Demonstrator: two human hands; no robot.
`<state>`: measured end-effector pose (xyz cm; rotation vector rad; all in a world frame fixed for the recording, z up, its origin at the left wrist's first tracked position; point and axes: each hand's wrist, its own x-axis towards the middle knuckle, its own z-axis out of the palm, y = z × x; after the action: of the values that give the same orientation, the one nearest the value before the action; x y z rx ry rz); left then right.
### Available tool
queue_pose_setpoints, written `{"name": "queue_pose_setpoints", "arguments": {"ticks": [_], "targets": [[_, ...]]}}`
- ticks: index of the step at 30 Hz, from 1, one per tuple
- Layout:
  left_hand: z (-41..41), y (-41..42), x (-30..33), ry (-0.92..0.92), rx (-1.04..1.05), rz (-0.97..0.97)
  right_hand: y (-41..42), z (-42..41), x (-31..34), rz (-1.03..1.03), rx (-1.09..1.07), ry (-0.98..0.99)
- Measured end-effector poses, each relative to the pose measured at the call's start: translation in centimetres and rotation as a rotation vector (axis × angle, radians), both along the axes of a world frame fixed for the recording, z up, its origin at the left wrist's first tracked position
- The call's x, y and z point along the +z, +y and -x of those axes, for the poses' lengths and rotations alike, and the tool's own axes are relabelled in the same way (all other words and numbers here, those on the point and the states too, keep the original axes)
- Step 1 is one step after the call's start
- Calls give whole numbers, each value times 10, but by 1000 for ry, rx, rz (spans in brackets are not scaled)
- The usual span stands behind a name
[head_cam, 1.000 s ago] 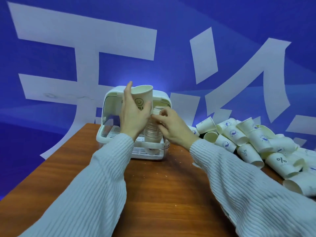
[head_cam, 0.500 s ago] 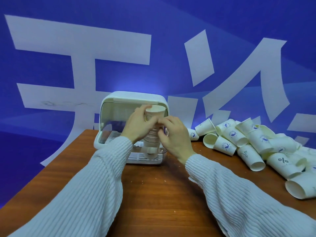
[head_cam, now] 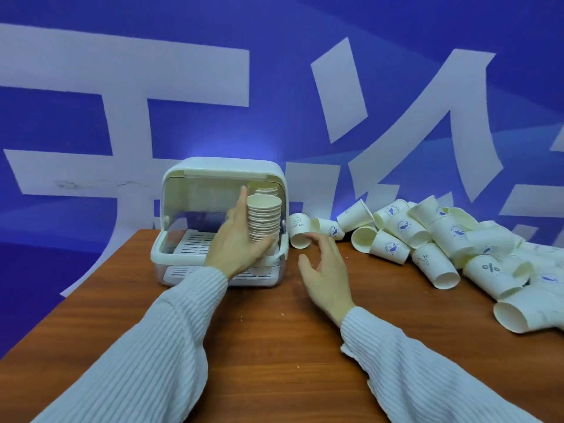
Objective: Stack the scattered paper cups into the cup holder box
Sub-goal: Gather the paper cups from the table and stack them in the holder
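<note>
Since half a second ago the right hand [head_cam: 325, 270] has come off the stack of cups [head_cam: 264, 219] and is now hovering released, fingers spread, over the bench [head_cam: 274, 346] just right of frame centre, while the left hand [head_cam: 236, 244] is still staying on the stack. That left hand is cupping the stack from its left side, thumb curling under the lower cups and forefinger pointing up beside the top rim, so it is grasping the stack, which is standing upright in the right part of the open cup holder box [head_cam: 195, 251], a little left of frame centre. A second stack [head_cam: 266, 189] is showing just behind the first, deeper in the box. The right hand's fingertips are lying just beside a single cup [head_cam: 298, 230] that is resting on its side on the bench, touching or nearly touching the box's right wall; I cannot tell whether the fingers are touching it. The scattered paper cups [head_cam: 442, 239] are lying heaped along the right side of the frame, well apart from the left hand. Both sleeves [head_cam: 146, 361] are reaching in from the bottom edge.
</note>
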<state>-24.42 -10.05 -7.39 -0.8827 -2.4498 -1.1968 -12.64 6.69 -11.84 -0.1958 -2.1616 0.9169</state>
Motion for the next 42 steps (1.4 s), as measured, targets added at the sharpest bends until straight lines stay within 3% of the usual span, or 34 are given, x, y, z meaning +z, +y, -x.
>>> {"name": "queue_pose_setpoints", "arguments": {"ticks": [3,6,9,15,19,22,25,27,30,32,34,36,38,40,42], "targets": [[-15,13,1,321,165,-61,22,-19,8,16,-40,-23],[-55,46,0,520,59,-248,57,-48,13,17,-129,-40],[-99,91,-12,494,-174,-288,104,-85,15,-31,-313,-51],[-171,159,-40,275,-455,-107,192,-175,18,-184,-816,-206],[-199,182,-46,234,-540,-16,234,-224,8,-377,-1001,-567],[-209,183,-52,232,-593,5,239,-241,1,-455,-940,-772],[-211,180,-57,196,-620,27,210,-244,13,-373,-824,-507],[-213,180,-54,-23,-666,-12,175,-242,23,-210,-510,-289],[-213,184,-48,-509,-735,-152,123,-240,31,-145,-51,-367],[-211,182,-51,-553,-729,-122,117,-241,34,-91,43,-361],[-207,178,-55,-458,-690,-77,132,-242,35,30,-164,-126],[-207,177,-55,-413,-664,-96,166,-244,34,110,-620,94],[-210,176,-52,-410,-655,-124,197,-250,28,187,-947,21],[-212,175,-50,-406,-659,-125,221,-257,16,269,-1007,-176],[-214,174,-50,-396,-662,-118,231,-263,7,327,-973,-242]]}}
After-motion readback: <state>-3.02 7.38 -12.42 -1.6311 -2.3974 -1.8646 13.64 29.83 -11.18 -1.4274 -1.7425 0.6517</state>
